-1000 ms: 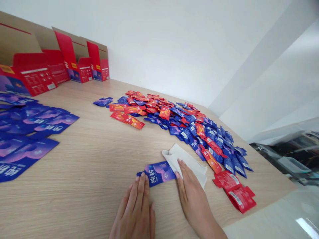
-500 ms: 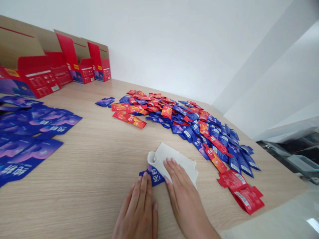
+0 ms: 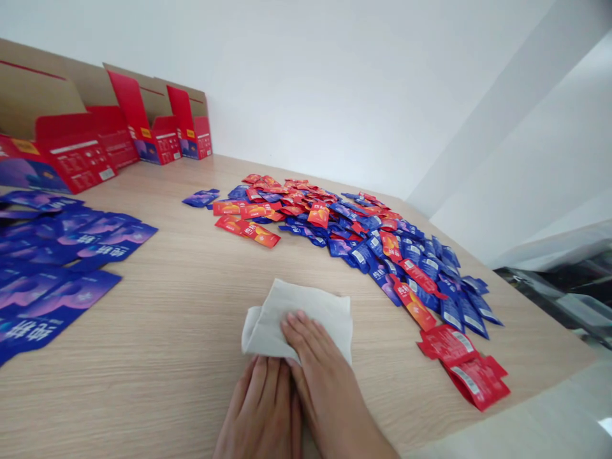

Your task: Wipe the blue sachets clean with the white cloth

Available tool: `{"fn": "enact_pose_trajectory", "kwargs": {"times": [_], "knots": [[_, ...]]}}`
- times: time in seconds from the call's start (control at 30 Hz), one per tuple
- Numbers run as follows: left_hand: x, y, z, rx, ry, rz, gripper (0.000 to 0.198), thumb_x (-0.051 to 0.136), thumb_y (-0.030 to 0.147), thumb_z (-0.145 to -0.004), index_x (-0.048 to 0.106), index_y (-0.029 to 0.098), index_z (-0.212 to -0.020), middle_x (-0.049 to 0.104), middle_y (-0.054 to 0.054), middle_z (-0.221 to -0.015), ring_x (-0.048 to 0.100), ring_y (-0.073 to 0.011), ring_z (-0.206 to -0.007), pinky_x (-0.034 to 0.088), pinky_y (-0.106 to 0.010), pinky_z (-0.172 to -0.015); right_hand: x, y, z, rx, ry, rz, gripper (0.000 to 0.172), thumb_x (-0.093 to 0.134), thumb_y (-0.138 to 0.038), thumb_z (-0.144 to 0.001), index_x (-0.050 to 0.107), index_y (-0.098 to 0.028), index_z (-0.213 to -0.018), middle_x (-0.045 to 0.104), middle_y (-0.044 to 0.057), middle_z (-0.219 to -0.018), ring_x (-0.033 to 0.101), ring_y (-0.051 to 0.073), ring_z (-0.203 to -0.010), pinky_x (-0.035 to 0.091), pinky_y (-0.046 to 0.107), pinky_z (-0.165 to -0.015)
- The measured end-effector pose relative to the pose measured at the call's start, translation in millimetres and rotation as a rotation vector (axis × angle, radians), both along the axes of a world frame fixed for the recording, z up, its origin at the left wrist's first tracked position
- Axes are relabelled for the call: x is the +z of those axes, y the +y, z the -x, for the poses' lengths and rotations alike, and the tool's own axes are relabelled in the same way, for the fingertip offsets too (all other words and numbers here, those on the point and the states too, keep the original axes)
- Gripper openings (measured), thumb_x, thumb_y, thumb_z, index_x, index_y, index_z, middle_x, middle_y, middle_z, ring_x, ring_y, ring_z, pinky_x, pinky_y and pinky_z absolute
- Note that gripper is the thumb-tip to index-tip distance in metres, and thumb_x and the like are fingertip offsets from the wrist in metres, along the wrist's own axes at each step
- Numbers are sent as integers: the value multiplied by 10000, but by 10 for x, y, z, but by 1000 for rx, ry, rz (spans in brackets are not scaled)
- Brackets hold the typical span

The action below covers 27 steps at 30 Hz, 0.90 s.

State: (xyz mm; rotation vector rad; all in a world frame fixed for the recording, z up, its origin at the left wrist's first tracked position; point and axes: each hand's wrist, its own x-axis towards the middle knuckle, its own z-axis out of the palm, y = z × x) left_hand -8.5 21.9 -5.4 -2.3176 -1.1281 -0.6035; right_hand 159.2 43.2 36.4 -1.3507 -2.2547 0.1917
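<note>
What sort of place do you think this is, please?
It looks like a small packing workspace: a heap of red and blue sachets lies on a wood-grain table, flat blue packets sit to the left, and open red cartons stand along the wall.

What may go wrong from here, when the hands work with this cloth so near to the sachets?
The right hand and left hand press a white cloth on the table, close to the loose sachet pile; one wide movement might push sachets out of place. The red sachets lie near the table's front edge, so a bump might send them off it.
</note>
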Motion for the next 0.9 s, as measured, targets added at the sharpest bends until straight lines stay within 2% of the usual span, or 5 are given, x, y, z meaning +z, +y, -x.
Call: {"fn": "enact_pose_trajectory", "kwargs": {"times": [0.23,0.37,0.47,0.63,0.9], "knots": [[98,7,-67,57,-58,1,607,547,243,-918,530,11,-1478,638,-184,-1520,573,-274,-1416,432,-393,-1151,-2,-70,-697,-343,-20,30,511,409,-344,-1134,522,-144,-1590,524,161,-1627,500,304,-1520,455,572,-1238],[84,-8,-79,63,-77,8,608,536,236,-915,526,2,-1476,626,-188,-1531,573,-280,-1416,425,-404,-1154,27,-105,-663,-422,76,-5,533,390,-389,-1139,528,-123,-1580,561,186,-1595,541,318,-1489,466,573,-1227],[24,-16,-60,39,-74,12,567,515,250,-927,565,21,-1443,658,-178,-1497,584,-281,-1398,422,-408,-1148,59,-87,-303,-314,128,2,535,421,-311,-1133,423,-183,-1653,503,129,-1653,485,265,-1533,469,500,-1237],[-6,-18,-6,5,-66,56,439,488,298,-959,673,121,-1316,771,-113,-1321,654,-273,-1272,443,-420,-1112,66,-17,7,13,1,21,534,452,-157,-1086,491,-215,-1615,515,55,-1647,472,220,-1540,428,468,-1272],[217,-3,-73,5,-55,60,582,507,215,-922,542,-1,-1462,629,-183,-1528,578,-293,-1411,409,-438,-1149,46,-54,-754,-412,-7,8,528,403,-387,-1132,574,-97,-1539,578,207,-1571,551,351,-1476,468,614,-1216]]}}
